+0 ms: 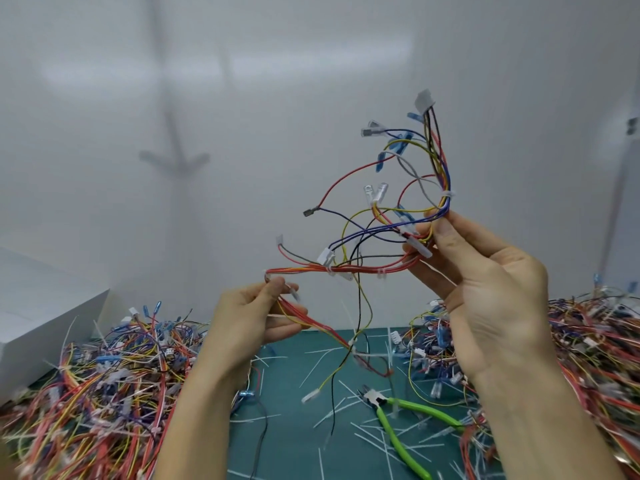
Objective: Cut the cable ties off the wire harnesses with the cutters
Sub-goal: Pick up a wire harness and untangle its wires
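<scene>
Green matting (294,393) covers the bench between two heaps of coloured wires. Nearest, towards the front right of the mat, the cutters (375,398) lie flat with their green handles spread, touched by neither hand. White cut ties (367,434) are scattered around them across the mat. The left heap (104,375) fills the bench's front left corner, and the right heap (588,341) runs along its right edge.

Above the mat, both hands hold one wire harness (363,244) up in the air. The left hand (249,320) has thumb and fingers pinched on a red branch of it at the lower left. The right hand (485,271), raised higher, has its fingers curled round the main bundle. Just above that grip a white cable tie (448,194) binds the bundle, and another tie (382,273) sits on the red run between the hands. Loose ends with connectors fan upward, while a few strands hang down towards the mat.

Farther back, a white box (45,317) stands at the bench's left edge, before a plain white wall (242,98).
</scene>
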Demonstrator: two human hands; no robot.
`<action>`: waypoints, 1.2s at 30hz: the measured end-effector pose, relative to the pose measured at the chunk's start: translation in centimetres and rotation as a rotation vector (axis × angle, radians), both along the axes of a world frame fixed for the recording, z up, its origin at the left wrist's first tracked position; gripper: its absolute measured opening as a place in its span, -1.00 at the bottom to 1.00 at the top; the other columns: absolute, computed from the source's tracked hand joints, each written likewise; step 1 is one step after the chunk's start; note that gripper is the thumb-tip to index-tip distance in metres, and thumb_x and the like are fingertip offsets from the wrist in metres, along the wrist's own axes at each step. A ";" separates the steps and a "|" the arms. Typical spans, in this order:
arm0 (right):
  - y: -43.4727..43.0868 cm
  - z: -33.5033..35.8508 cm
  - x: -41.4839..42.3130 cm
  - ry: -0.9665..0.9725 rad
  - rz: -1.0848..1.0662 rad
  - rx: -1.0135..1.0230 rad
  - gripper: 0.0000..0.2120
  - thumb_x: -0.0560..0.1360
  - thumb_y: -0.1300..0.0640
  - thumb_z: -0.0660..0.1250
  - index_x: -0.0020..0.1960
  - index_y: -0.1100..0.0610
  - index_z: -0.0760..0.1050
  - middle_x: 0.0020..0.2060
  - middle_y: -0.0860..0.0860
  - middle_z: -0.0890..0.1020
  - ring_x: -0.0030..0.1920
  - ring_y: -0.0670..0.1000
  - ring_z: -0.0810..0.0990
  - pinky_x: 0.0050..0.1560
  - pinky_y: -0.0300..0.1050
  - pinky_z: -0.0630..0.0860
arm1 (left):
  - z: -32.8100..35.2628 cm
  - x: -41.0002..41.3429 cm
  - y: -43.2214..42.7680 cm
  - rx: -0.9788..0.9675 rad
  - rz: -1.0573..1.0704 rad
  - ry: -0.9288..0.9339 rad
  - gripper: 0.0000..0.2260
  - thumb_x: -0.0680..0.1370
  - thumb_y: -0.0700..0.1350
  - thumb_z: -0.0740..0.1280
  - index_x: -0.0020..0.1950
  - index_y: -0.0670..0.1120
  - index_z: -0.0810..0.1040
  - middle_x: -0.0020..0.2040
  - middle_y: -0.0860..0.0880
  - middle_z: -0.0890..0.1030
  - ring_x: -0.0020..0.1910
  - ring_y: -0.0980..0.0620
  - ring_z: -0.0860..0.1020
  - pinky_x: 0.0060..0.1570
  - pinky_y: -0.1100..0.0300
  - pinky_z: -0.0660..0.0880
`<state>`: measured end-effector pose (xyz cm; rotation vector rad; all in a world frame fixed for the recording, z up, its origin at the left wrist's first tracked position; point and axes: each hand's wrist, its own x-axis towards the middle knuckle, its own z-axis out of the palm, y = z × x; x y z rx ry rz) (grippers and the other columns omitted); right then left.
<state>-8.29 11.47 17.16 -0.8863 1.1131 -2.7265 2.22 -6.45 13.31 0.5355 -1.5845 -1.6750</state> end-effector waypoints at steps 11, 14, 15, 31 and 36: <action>0.1 0.0 -0.2 0.005 0.042 0.007 -0.79 0.49 0.25 0.36 -0.22 0.09 0.74 -0.26 0.06 0.74 -0.30 -0.01 0.72 -0.28 -0.19 0.63 | 1.7 1.6 0.9 0.035 -0.080 0.077 -0.78 0.60 -0.13 0.26 -0.02 -0.21 0.66 -0.22 -0.22 0.71 -0.34 -0.05 0.70 -0.41 0.35 0.58; 0.2 0.0 -0.3 0.003 0.042 0.009 -0.77 0.50 0.25 0.37 -0.23 0.07 0.74 -0.25 0.06 0.74 -0.29 0.00 0.72 -0.27 -0.19 0.63 | 1.8 1.7 1.0 0.042 -0.101 0.078 -0.78 0.60 -0.13 0.26 -0.02 -0.21 0.66 -0.22 -0.22 0.71 -0.36 -0.02 0.69 -0.42 0.36 0.57; 0.2 -0.1 -0.3 0.001 0.043 0.008 -0.77 0.50 0.26 0.37 -0.23 0.07 0.74 -0.25 0.06 0.74 -0.28 0.00 0.72 -0.27 -0.18 0.63 | 1.8 1.7 1.0 0.045 -0.109 0.081 -0.78 0.60 -0.13 0.26 -0.02 -0.22 0.66 -0.22 -0.22 0.71 -0.36 -0.02 0.69 -0.43 0.36 0.57; -0.3 -0.7 -0.7 0.146 -0.136 0.094 -0.81 0.47 0.28 0.41 -0.19 0.05 0.72 -0.27 0.07 0.74 -0.28 0.04 0.74 -0.30 -0.22 0.62 | -0.2 0.9 0.1 -0.706 -0.271 -0.653 -0.19 0.44 -0.08 0.36 0.59 0.16 -0.01 0.53 0.18 0.22 0.50 0.18 0.22 0.44 0.21 0.19; -1.4 -1.5 -0.4 0.151 -0.113 0.181 -0.76 0.49 0.33 0.40 -0.21 0.04 0.70 -0.30 0.05 0.74 -0.32 0.04 0.73 -0.33 -0.25 0.61 | 2.4 1.4 2.2 -0.700 0.138 -0.013 -0.56 0.35 -0.13 0.34 0.21 0.15 0.47 0.20 0.25 0.54 0.27 0.32 0.45 0.27 0.25 0.35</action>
